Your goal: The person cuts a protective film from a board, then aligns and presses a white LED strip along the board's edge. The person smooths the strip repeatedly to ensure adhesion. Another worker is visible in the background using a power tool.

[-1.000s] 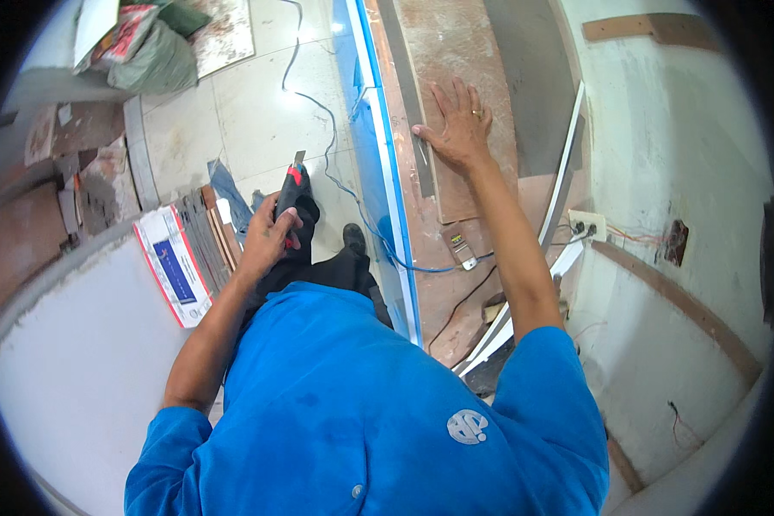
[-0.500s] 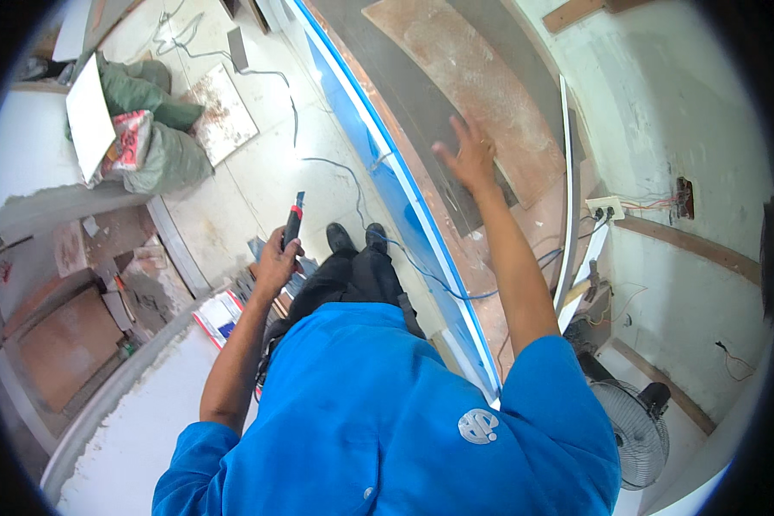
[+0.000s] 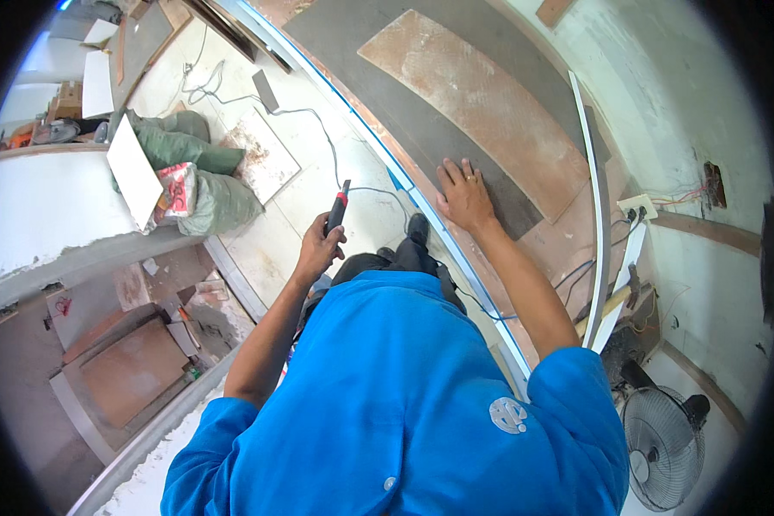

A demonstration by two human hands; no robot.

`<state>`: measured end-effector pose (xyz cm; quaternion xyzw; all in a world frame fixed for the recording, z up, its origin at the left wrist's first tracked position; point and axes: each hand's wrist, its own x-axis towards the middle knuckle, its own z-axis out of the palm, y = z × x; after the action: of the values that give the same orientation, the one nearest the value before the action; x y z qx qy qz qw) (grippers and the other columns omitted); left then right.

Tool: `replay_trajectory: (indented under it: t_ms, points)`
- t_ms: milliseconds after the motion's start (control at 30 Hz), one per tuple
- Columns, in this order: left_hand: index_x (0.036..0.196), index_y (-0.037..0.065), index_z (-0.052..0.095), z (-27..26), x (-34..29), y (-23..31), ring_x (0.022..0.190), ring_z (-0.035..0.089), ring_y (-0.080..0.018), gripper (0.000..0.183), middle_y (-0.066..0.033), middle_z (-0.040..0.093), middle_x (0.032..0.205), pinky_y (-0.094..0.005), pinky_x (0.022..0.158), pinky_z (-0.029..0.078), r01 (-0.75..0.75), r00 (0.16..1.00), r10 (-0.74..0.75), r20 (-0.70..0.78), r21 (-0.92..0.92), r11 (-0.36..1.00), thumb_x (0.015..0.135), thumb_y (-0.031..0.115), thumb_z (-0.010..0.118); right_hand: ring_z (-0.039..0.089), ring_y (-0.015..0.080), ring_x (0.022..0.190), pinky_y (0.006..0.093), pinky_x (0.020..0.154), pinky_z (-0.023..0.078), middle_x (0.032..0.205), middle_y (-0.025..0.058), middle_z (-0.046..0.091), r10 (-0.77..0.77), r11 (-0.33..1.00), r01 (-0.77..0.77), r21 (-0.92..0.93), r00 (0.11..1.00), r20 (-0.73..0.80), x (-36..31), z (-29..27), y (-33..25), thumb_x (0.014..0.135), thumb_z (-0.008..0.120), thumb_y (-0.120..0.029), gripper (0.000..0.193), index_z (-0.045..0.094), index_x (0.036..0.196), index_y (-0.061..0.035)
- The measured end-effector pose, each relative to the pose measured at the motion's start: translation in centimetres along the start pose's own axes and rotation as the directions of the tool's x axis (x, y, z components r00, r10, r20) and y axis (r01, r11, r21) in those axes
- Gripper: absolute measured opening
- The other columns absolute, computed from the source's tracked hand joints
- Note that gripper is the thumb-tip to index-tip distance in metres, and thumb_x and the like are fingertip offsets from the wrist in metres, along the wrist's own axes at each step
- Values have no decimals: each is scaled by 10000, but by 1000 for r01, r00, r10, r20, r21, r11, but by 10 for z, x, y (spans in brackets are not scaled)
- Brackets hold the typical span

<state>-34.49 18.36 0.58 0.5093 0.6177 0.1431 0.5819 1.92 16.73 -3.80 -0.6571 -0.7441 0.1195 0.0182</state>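
My left hand (image 3: 322, 247) is closed around a black and red utility knife (image 3: 338, 210), its dark blade pointing up and away from me. My right hand (image 3: 467, 196) lies flat with fingers a little apart on a dark grey sheet (image 3: 509, 178) that covers part of the counter. A ring shows on one of its fingers. Just beyond that hand, a dusty brown board (image 3: 482, 103) rests on the sheet. Blue film edges the counter's front side (image 3: 443, 228).
A white strip (image 3: 590, 198) stands along the counter's right side, near a socket (image 3: 637, 209), a hammer (image 3: 615, 303) and cables. A standing fan (image 3: 662, 447) is at lower right. Filled sacks (image 3: 219, 202), a stained tile (image 3: 271, 159) and a trailing cable (image 3: 325, 133) lie on the floor.
My right hand has come down from above the counter to rest flat on the grey sheet. My left hand still holds the knife. The view has shifted, and my feet stand closer to the counter.
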Motion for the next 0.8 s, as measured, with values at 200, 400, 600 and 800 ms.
replay_trajectory:
  t_ms: [200,400,600,800]
  points:
    - [1343,-10,573,-16,64,46,728,648,-132,398,-54,681,881,-278,630,459,-31,997,49,54,-293,956,991,135,685,489,496,1441,654,1118,465,1573,196,515,-46,999,46,12,998,-49,-6,8,-10,997,639,-258,543,542,1467,-4]
    - [1329,-6,535,-20,164,109,931,695,-207,439,-121,689,1129,-340,781,566,-75,982,143,120,-451,889,937,40,728,542,407,1407,610,1107,477,1535,148,564,31,999,-23,48,985,-171,-9,27,-23,1020,586,-227,451,603,1419,-18]
    - [1326,-8,542,-29,225,117,812,687,-169,434,-64,660,979,-292,696,545,-136,956,203,212,-292,947,928,59,703,482,332,1429,544,1167,381,1572,86,524,307,941,-295,167,950,-53,-5,14,-41,975,683,-328,546,604,1462,-93]
    - [1279,-39,608,-125,319,127,679,550,-111,407,-16,592,884,-277,598,456,-214,962,248,117,-245,945,890,40,697,301,361,1576,619,1236,261,1758,66,287,530,831,-499,246,845,-76,41,-1,-76,875,791,-484,901,435,1634,-153]
